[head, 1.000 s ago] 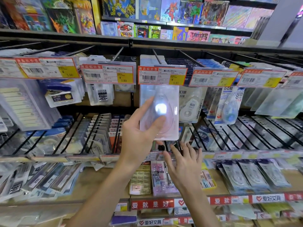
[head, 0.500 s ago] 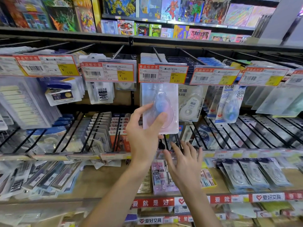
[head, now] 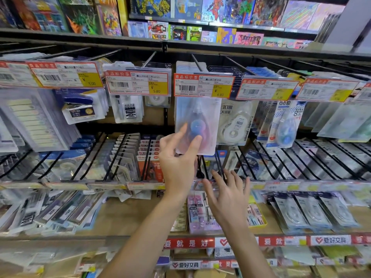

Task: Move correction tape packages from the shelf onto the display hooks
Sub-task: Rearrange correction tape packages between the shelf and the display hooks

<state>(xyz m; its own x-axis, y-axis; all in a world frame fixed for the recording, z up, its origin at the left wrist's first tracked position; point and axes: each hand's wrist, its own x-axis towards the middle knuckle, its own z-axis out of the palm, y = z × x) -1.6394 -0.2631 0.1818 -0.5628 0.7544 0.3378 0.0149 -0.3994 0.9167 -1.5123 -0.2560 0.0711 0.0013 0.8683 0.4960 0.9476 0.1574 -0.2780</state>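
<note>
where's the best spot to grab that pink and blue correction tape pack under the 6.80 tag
Probably its lower edge, from below and in front. The correction tape pack hangs flat with its top tucked behind the 6.80 price tag, so only the bottom is free; the left hand pinches it there.

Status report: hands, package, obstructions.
Left hand pinching correction tape package under 6.80 price tag. Right hand open, empty, below. No obstruction visible.

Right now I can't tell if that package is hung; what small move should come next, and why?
Probably ease the left hand off the correction tape package. It hangs under the 6.80 price tag, its top hidden behind it, held only by thumb and fingertips. The right hand hovers open below.
</note>
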